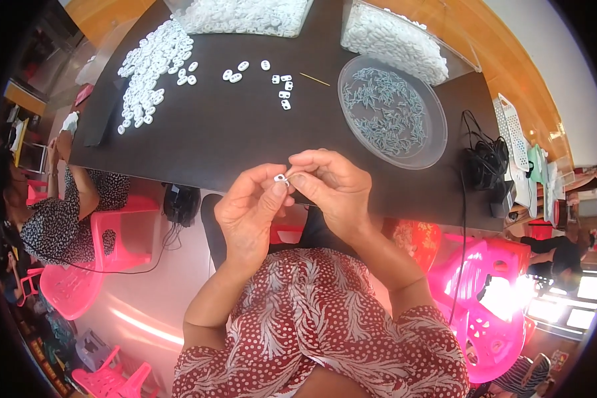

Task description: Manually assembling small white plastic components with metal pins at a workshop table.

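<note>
Just over the table's near edge, my left hand [247,209] pinches a small white plastic piece [280,178] with a hole in it, between thumb and fingers. My right hand [337,192] meets it from the right, thumb and forefinger pressed together at the piece; what this pinch holds is too small to name. Beyond my hands lie several small white rectangular pieces [284,95] in a loose column. Some white oval pieces [236,77] with holes are to their left, near a big pile of the same [156,60]. A thin yellowish stick [314,79] lies beside the column.
A round clear tray [440,126] holds many small grey screw-like pieces [386,106]. Two clear bins of white pieces, a left bin [307,16] and a right bin [463,58], stand at the back. Black cables [485,156] bunch at the right edge. Another person [60,205] sits at left.
</note>
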Available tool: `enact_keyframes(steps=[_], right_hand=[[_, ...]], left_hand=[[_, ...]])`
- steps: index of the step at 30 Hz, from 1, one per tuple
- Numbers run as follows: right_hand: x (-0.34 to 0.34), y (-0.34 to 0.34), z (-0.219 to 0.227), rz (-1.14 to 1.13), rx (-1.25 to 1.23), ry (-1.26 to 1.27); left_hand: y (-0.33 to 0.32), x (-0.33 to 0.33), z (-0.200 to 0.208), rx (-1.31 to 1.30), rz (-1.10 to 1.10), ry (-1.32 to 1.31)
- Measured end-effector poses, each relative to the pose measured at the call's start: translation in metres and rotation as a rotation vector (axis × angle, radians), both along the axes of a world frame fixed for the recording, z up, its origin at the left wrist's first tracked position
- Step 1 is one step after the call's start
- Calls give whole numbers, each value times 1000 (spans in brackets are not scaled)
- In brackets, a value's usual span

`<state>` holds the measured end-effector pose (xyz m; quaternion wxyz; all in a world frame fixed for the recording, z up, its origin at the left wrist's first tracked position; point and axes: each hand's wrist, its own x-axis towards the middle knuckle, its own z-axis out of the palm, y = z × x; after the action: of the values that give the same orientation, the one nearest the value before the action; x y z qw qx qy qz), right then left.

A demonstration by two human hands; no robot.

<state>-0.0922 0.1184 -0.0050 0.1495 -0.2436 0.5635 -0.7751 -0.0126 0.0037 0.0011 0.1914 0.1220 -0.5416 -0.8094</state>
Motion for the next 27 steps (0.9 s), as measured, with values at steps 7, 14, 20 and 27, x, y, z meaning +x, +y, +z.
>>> enact_keyframes(steps=[7,14,20,27], right_hand=[[9,-4,2,-44,-44,-63],[13,-3,3,-64,-15,-76],[13,-3,4,-70,15,-61],[16,-4,6,-46,-7,-103]], left_hand=[[1,4,-1,-36,51,12],[1,7,0,-65,47,-13],[1,8,0,-24,54,5],[2,10,0,-44,68,1]])
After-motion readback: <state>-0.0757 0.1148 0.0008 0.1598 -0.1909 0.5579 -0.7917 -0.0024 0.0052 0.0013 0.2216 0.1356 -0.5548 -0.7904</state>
